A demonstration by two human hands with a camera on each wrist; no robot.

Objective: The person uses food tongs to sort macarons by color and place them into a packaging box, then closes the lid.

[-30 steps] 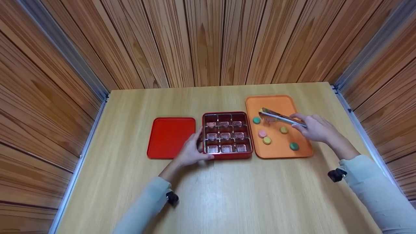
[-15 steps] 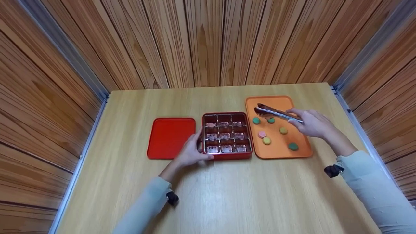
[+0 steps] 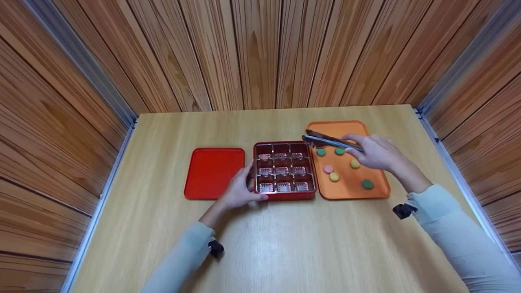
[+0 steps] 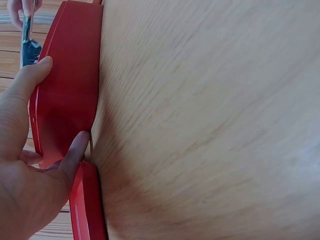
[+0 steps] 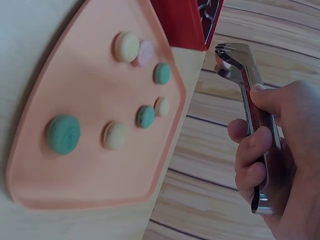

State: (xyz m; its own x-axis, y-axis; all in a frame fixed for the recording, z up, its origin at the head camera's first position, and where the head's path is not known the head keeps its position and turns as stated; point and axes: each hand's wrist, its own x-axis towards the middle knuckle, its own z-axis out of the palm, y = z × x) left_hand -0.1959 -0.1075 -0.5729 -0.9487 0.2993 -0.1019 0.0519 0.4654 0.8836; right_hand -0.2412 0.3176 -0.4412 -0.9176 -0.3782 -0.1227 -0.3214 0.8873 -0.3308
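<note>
My right hand (image 3: 374,152) grips metal tongs (image 5: 257,70), whose tips lie over the right rim of a red box (image 3: 285,196). A pinkish piece that looks like a macaron (image 5: 223,61) is caught between the tips. The box has a clear divider with several compartments; a pink macaron (image 3: 264,156) sits in its back-left one. My left hand (image 3: 240,191) holds the box at the front-left corner, thumb (image 4: 42,70) along the front wall. Right of the box, an orange tray (image 3: 346,193) bears several macarons: green (image 3: 367,184), yellow (image 3: 355,164) and pink (image 3: 328,169).
A flat red lid (image 3: 215,173) lies left of the box, close by my left hand. All stand on a light wooden table (image 3: 285,244). Wood-plank walls (image 3: 260,57) rise behind and at both sides.
My right hand has moved left with the tongs, from over the tray to the box's back-right edge. A green macaron on the tray has come into view. The left hand stays put.
</note>
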